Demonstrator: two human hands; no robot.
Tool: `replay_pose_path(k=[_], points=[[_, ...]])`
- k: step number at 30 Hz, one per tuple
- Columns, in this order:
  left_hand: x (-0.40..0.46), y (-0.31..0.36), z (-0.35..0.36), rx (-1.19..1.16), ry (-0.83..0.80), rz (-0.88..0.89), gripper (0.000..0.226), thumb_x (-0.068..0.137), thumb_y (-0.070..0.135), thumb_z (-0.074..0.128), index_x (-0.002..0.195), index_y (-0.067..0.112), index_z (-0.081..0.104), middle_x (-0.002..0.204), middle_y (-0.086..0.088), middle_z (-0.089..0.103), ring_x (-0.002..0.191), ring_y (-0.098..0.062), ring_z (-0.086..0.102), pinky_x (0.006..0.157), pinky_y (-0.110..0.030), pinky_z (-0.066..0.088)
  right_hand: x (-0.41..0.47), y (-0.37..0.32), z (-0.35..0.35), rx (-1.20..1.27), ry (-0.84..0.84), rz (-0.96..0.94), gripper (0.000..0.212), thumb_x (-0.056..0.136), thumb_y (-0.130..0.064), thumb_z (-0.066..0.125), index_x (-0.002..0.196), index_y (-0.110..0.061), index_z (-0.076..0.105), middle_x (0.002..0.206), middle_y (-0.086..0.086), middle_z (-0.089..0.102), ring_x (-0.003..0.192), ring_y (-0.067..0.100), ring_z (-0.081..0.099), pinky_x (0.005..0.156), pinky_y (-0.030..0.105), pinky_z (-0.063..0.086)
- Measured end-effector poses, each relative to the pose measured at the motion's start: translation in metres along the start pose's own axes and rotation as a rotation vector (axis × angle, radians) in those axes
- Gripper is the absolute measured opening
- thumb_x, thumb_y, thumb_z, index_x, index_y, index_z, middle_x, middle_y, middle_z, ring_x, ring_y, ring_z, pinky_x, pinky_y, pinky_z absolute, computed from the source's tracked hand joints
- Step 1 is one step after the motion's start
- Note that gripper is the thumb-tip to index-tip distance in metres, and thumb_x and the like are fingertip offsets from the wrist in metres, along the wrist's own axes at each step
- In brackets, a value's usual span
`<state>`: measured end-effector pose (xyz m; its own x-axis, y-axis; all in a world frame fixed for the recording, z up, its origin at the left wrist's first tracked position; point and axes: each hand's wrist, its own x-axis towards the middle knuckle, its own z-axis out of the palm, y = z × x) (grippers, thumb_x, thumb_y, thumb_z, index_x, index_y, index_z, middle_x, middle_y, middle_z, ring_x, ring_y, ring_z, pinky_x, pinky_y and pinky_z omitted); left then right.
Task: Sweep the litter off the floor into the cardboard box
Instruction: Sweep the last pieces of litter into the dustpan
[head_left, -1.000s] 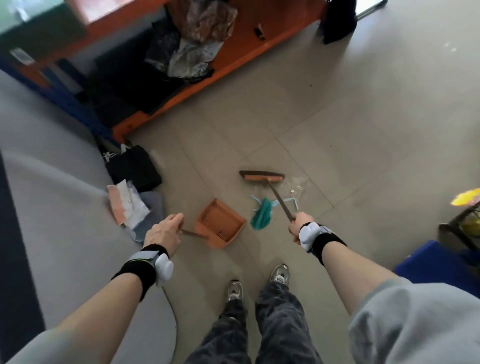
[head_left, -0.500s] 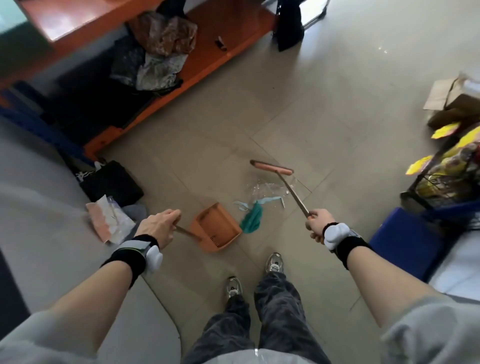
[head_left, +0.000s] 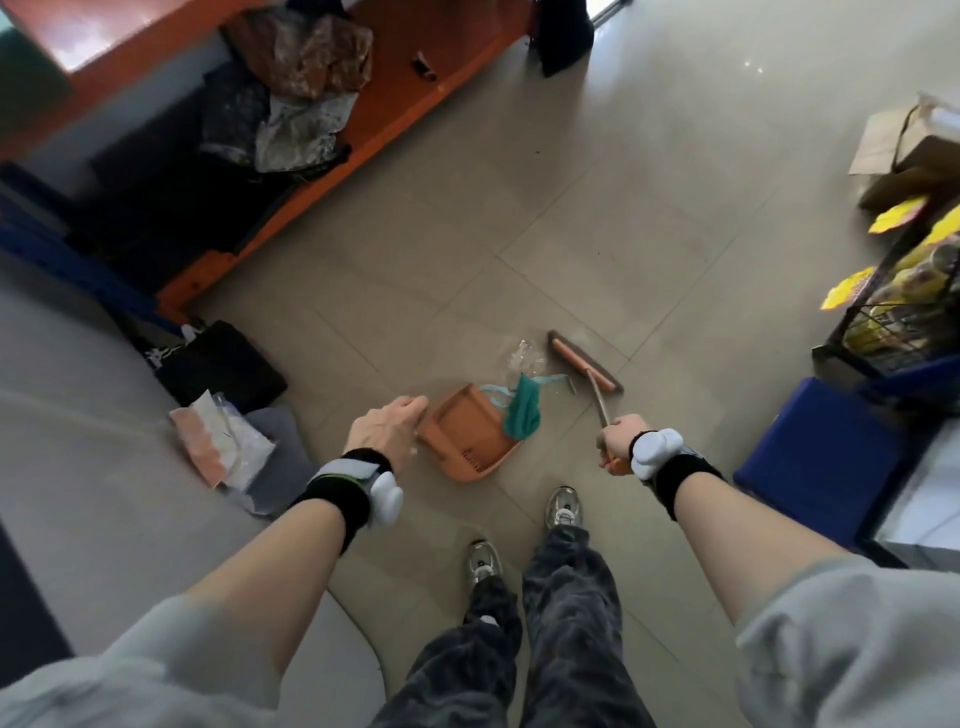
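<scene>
- Right hand (head_left: 615, 442) is gripping the broom (head_left: 584, 362) at frame centre, nudging green litter (head_left: 522, 412); short, low strokes seem best
- Left hand (head_left: 387, 432) is curling round the dustpan (head_left: 465, 434) handle; keeping its lip flat should help

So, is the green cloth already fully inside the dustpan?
No, the green cloth lies across the front edge of the dustpan, and part of it is on the floor.

One dustpan (head_left: 466, 435), one broom (head_left: 585, 369), one cardboard box (head_left: 906, 150), two litter pieces: teal cloth (head_left: 522, 411), clear wrapper (head_left: 519, 355).
</scene>
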<state>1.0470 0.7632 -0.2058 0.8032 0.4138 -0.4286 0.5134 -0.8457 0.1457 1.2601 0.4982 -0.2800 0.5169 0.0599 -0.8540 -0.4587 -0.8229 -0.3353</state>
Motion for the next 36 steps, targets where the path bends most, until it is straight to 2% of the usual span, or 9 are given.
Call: replay_pose_path(k=[3,6,8,13,19,23,30,34,36], points=[[0.021,0.026,-0.010,-0.026,-0.021,-0.008,0.035,0.082,0.013,0.056,0.114,0.022,0.046,0.119,-0.004,0.055,0.103,-0.037,0.059,0.080,-0.042,0.046,-0.017,0.013,0.024,-0.021,-0.046,0.022,0.014,0.087,0.006,0.042,0.084,-0.004,0.052,0.061,0.015,0.048,0.045,0.021,0.045,0.041,0.021,0.039],[0.034,0.040,-0.018,-0.079,-0.006,0.012,0.026,0.081,0.010,0.053,0.104,0.020,0.047,0.113,-0.006,0.057,0.100,-0.038,0.059,0.076,-0.041,0.045,-0.049,0.017,0.036,-0.075,-0.115,-0.006,0.021,0.084,0.005,0.043,0.078,-0.012,0.052,0.059,0.012,0.048,0.041,0.017,0.041,0.038,0.016,0.034],[0.038,0.047,-0.019,-0.070,0.014,0.053,0.023,0.081,0.009,0.052,0.101,0.020,0.047,0.111,-0.006,0.057,0.099,-0.037,0.059,0.074,-0.039,0.042,-0.076,0.018,0.041,-0.117,-0.184,-0.018,0.018,0.083,0.005,0.045,0.077,-0.008,0.056,0.060,0.011,0.051,0.042,0.019,0.043,0.034,0.013,0.032],[0.044,0.054,-0.023,-0.075,0.029,0.075,0.019,0.081,0.009,0.051,0.096,0.020,0.046,0.108,-0.007,0.058,0.095,-0.038,0.058,0.070,-0.037,0.040,-0.122,0.030,0.051,0.110,-0.225,0.037,0.015,0.086,0.007,0.045,0.091,-0.005,0.053,0.060,0.011,0.046,0.024,0.013,0.040,0.035,0.010,0.032],[0.028,0.071,-0.030,-0.013,0.043,0.175,0.014,0.085,0.012,0.048,0.096,0.020,0.047,0.105,-0.006,0.057,0.092,-0.037,0.058,0.069,-0.037,0.038,-0.141,0.045,0.029,0.225,-0.241,0.080,0.011,0.083,0.005,0.046,0.091,-0.002,0.050,0.063,0.013,0.047,0.032,0.014,0.041,0.036,0.009,0.027],[0.020,0.098,-0.038,0.015,0.064,0.256,0.014,0.084,0.013,0.048,0.095,0.021,0.047,0.104,-0.005,0.058,0.090,-0.037,0.058,0.067,-0.037,0.038,-0.158,0.062,0.001,0.288,-0.198,0.083,0.009,0.084,0.005,0.046,0.086,0.000,0.052,0.064,0.014,0.049,0.027,0.013,0.044,0.034,0.010,0.031],[-0.018,0.199,-0.060,0.112,0.097,0.521,0.017,0.082,0.013,0.048,0.095,0.023,0.049,0.102,-0.002,0.059,0.089,-0.037,0.060,0.067,-0.035,0.039,-0.213,0.144,-0.057,0.455,-0.093,0.071,0.008,0.083,0.005,0.046,0.081,-0.001,0.052,0.063,0.013,0.049,0.029,0.013,0.044,0.034,0.011,0.032],[-0.058,0.286,-0.068,0.191,0.074,0.736,0.019,0.076,0.008,0.048,0.083,0.024,0.042,0.095,0.000,0.059,0.082,-0.036,0.057,0.063,-0.033,0.035,-0.264,0.223,-0.087,0.619,-0.029,0.092,0.022,0.086,0.004,0.043,0.065,-0.002,0.046,0.035,0.006,0.044,0.022,0.010,0.038,0.030,0.009,0.029],[-0.078,0.325,-0.066,0.219,0.075,0.826,0.018,0.075,0.007,0.047,0.082,0.023,0.042,0.094,0.000,0.060,0.074,-0.033,0.051,0.063,-0.032,0.034,-0.287,0.261,-0.097,0.690,0.001,0.114,0.026,0.087,0.001,0.043,0.062,-0.004,0.043,0.032,0.004,0.041,0.023,0.010,0.036,0.029,0.008,0.027]])
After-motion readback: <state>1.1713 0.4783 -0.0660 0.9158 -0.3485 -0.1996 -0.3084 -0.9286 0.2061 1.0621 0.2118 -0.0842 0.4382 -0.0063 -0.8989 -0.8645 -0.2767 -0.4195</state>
